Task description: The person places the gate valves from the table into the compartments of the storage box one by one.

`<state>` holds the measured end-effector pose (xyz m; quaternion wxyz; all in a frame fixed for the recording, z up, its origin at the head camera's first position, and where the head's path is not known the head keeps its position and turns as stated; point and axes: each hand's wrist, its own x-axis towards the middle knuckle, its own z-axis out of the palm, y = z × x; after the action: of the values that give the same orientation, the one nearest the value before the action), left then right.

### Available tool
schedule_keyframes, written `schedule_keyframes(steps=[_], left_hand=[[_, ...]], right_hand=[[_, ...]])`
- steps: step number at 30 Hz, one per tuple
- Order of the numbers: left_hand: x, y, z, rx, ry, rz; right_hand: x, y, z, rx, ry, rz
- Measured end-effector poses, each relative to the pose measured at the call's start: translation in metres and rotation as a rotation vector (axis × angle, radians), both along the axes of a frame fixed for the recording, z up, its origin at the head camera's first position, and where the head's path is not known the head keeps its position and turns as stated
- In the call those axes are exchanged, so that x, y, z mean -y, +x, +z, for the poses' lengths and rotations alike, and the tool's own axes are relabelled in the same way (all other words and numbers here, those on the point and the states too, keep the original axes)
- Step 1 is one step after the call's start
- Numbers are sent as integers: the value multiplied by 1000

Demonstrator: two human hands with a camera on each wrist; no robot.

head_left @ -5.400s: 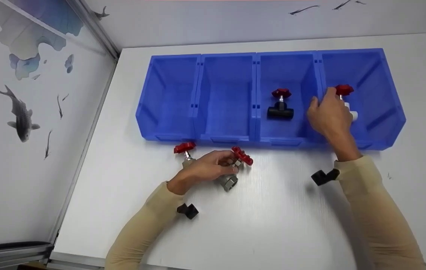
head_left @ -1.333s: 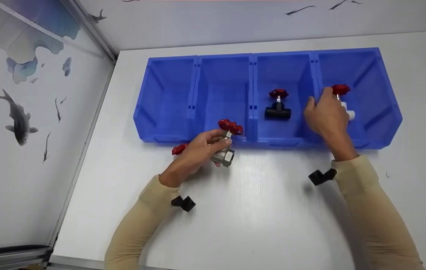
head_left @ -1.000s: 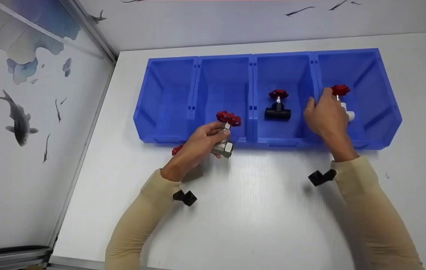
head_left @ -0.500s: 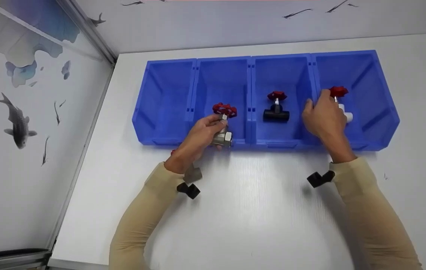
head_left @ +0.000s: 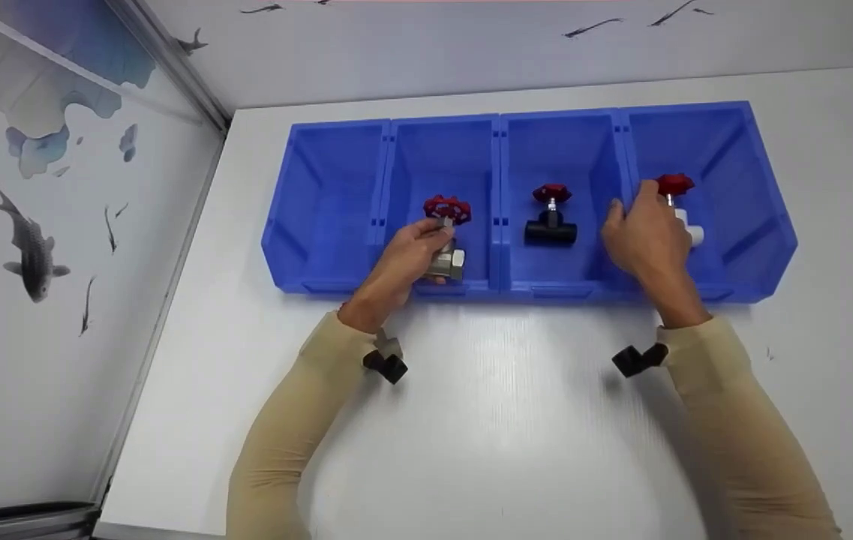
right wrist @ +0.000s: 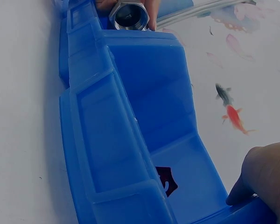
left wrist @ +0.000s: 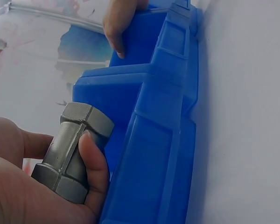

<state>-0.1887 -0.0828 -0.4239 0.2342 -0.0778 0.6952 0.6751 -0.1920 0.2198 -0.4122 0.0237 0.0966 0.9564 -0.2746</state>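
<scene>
Apart, both hands [head_left: 412,256] at blue bins [head_left: 325,214]

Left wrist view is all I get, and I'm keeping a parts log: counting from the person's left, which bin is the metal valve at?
Observer: The second bin. The head view shows the left hand holding the metal valve there; I can't tell whether it touches the bottom.

Operator: What is in the next bin to the right?

Observer: A black valve with a red wheel on top is in the third bin.

Operator: And beside the far hand?

Observer: A white valve is in the fourth bin, partly hidden by the right hand.
</scene>
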Motion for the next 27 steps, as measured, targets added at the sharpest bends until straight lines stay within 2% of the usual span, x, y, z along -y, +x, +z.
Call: schedule_keyframes(steps=[14, 27], left_hand=[[-4, -15, -4, -6, -62, 18], [-7, -23, -7, -26, -47, 27]], right_hand=[[1, 0, -1, 18, -13, 0], [0, 0, -1, -17, -20, -3]])
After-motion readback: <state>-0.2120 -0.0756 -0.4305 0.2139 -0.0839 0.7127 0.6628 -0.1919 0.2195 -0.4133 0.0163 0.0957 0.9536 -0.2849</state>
